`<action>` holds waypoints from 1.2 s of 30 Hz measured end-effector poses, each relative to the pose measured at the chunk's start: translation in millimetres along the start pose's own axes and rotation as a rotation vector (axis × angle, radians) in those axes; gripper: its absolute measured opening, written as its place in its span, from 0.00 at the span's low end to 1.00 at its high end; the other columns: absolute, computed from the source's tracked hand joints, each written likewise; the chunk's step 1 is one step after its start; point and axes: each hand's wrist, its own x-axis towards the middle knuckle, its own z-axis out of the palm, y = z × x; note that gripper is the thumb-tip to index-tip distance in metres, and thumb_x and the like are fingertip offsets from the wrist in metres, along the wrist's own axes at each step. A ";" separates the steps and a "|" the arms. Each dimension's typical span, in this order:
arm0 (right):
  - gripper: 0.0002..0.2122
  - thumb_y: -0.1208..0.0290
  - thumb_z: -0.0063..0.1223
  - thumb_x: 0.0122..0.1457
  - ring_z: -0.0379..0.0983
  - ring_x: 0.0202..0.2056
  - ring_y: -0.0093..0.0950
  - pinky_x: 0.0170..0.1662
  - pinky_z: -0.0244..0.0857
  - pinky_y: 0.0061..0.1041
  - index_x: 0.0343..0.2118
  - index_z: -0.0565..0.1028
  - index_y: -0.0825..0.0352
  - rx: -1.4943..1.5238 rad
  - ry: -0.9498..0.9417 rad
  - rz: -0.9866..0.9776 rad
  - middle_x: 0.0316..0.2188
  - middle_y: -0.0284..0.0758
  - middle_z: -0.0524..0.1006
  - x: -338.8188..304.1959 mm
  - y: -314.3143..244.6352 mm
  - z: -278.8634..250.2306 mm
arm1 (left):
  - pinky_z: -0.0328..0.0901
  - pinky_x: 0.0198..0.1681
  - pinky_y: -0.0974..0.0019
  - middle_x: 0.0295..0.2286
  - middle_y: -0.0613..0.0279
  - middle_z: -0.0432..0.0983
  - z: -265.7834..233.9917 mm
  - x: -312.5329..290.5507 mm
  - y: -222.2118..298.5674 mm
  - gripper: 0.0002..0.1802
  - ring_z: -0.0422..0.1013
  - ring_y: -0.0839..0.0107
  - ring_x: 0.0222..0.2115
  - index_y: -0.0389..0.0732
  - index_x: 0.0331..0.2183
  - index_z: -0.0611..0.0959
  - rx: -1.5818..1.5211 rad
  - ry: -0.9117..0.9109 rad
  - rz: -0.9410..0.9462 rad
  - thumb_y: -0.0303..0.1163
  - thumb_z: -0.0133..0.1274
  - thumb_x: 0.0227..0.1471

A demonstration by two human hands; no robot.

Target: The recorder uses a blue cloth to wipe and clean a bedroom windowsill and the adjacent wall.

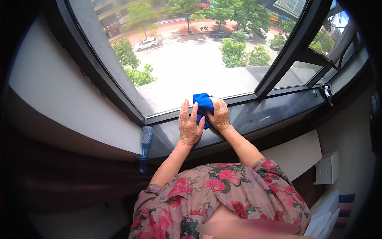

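Observation:
A bunched blue cloth (203, 104) is at the lower edge of the window, against the glass and the dark frame above the sill. My right hand (219, 115) grips the cloth from its right side, fingers curled over it. On the cloth's left is my left hand (190, 124), its fingers stretched out and apart, the thumb touching or close to the cloth's lower fold. Part of the cloth is hidden behind my hands. The window pane (175, 85) stands in front of me, with a dark frame (165, 118) along its bottom.
A blue scrubbing brush (146, 145) lies at the left end of the dark sill (254, 119). Small dark and white items (327, 93) sit at its right end. Below on the right are a pale board (296, 153) and a small white cabinet (327, 169).

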 end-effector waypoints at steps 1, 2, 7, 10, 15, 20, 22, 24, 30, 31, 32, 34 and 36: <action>0.29 0.73 0.65 0.43 0.71 0.39 0.42 0.43 0.65 0.38 0.52 0.70 0.65 -0.025 0.001 -0.001 0.38 0.42 0.74 1.1 -0.6 -1.3 | 0.52 0.65 0.45 0.65 0.38 0.49 -0.4 0.1 -0.5 0.40 0.51 0.42 0.65 0.43 0.64 0.63 -0.024 0.000 -0.004 0.35 0.59 0.53; 0.29 0.73 0.65 0.43 0.71 0.39 0.42 0.43 0.65 0.38 0.52 0.70 0.65 -0.033 0.002 0.006 0.38 0.42 0.74 1.2 -1.2 -1.2 | 0.52 0.65 0.46 0.64 0.38 0.50 -0.4 -0.1 -1.1 0.40 0.51 0.42 0.64 0.43 0.64 0.63 -0.047 0.000 -0.009 0.35 0.59 0.52; 0.29 0.72 0.65 0.43 0.72 0.39 0.43 0.42 0.66 0.39 0.52 0.70 0.65 -0.069 -0.007 0.046 0.38 0.42 0.75 1.6 0.8 -0.2 | 0.54 0.64 0.49 0.63 0.34 0.52 -0.1 2.1 1.3 0.38 0.55 0.39 0.62 0.38 0.62 0.66 -0.154 -0.033 -0.030 0.32 0.60 0.51; 0.28 0.73 0.63 0.43 0.73 0.39 0.43 0.42 0.68 0.39 0.51 0.70 0.66 -0.030 -0.044 0.043 0.38 0.43 0.75 3.9 -2.5 0.7 | 0.57 0.62 0.50 0.62 0.35 0.55 0.0 4.3 -0.6 0.38 0.58 0.40 0.60 0.36 0.62 0.65 -0.169 -0.051 -0.025 0.31 0.59 0.52; 0.29 0.69 0.65 0.41 0.72 0.39 0.43 0.44 0.68 0.39 0.51 0.71 0.66 0.006 -0.113 -0.008 0.36 0.43 0.74 5.3 -6.1 -3.5 | 0.59 0.61 0.51 0.58 0.37 0.62 0.6 3.5 -1.3 0.37 0.62 0.42 0.58 0.34 0.62 0.64 -0.184 -0.099 -0.107 0.33 0.58 0.54; 0.31 0.67 0.65 0.42 0.72 0.41 0.44 0.47 0.68 0.40 0.53 0.70 0.66 0.159 -0.202 -0.015 0.40 0.44 0.75 7.3 -6.2 -11.9 | 0.59 0.61 0.50 0.57 0.37 0.64 3.8 5.3 0.3 0.38 0.62 0.42 0.58 0.34 0.62 0.63 -0.129 -0.103 -0.139 0.33 0.58 0.55; 0.31 0.68 0.64 0.43 0.72 0.43 0.44 0.48 0.67 0.40 0.54 0.70 0.65 0.206 -0.213 -0.030 0.42 0.44 0.74 8.2 -5.9 -13.4 | 0.62 0.59 0.51 0.54 0.40 0.67 3.7 7.8 0.9 0.37 0.65 0.44 0.55 0.34 0.62 0.64 -0.099 -0.080 -0.132 0.30 0.59 0.53; 0.31 0.69 0.64 0.44 0.72 0.42 0.44 0.48 0.67 0.40 0.55 0.70 0.64 0.267 -0.203 -0.038 0.42 0.44 0.75 7.8 -4.5 -14.6 | 0.66 0.55 0.51 0.53 0.40 0.68 3.4 7.8 0.8 0.38 0.68 0.44 0.52 0.35 0.62 0.65 -0.124 -0.059 -0.140 0.31 0.61 0.52; 0.30 0.72 0.64 0.44 0.72 0.46 0.45 0.52 0.66 0.40 0.55 0.69 0.65 0.520 -0.229 0.001 0.44 0.45 0.74 10.1 0.9 -12.7 | 0.70 0.48 0.55 0.46 0.45 0.75 2.4 6.2 3.2 0.31 0.74 0.48 0.45 0.35 0.57 0.72 0.005 0.056 -0.168 0.28 0.62 0.51; 0.30 0.73 0.64 0.44 0.71 0.46 0.46 0.53 0.66 0.40 0.55 0.69 0.66 0.575 -0.221 0.061 0.44 0.45 0.74 10.7 1.5 -13.6 | 0.71 0.47 0.56 0.45 0.45 0.76 3.6 6.4 2.2 0.30 0.75 0.48 0.44 0.35 0.55 0.73 0.046 0.073 -0.145 0.27 0.62 0.51; 0.30 0.74 0.63 0.44 0.71 0.47 0.46 0.53 0.65 0.40 0.55 0.69 0.66 0.630 -0.217 0.123 0.45 0.46 0.74 11.5 2.4 -14.9 | 0.72 0.46 0.56 0.44 0.45 0.77 4.3 7.6 3.2 0.29 0.76 0.49 0.43 0.35 0.54 0.74 0.088 0.088 -0.124 0.26 0.62 0.51; 0.29 0.75 0.62 0.45 0.71 0.47 0.47 0.54 0.65 0.39 0.55 0.69 0.67 0.691 -0.237 0.145 0.46 0.45 0.74 12.4 4.5 -16.4 | 0.73 0.42 0.58 0.41 0.46 0.78 8.2 8.9 3.8 0.25 0.77 0.50 0.40 0.37 0.51 0.76 0.135 0.107 -0.129 0.25 0.61 0.50; 0.29 0.77 0.61 0.45 0.70 0.47 0.47 0.53 0.65 0.40 0.54 0.70 0.67 0.697 -0.213 0.173 0.45 0.45 0.75 11.8 1.9 -15.7 | 0.73 0.38 0.57 0.37 0.47 0.78 7.4 8.2 3.1 0.23 0.77 0.50 0.36 0.37 0.49 0.77 0.195 0.132 -0.135 0.25 0.61 0.50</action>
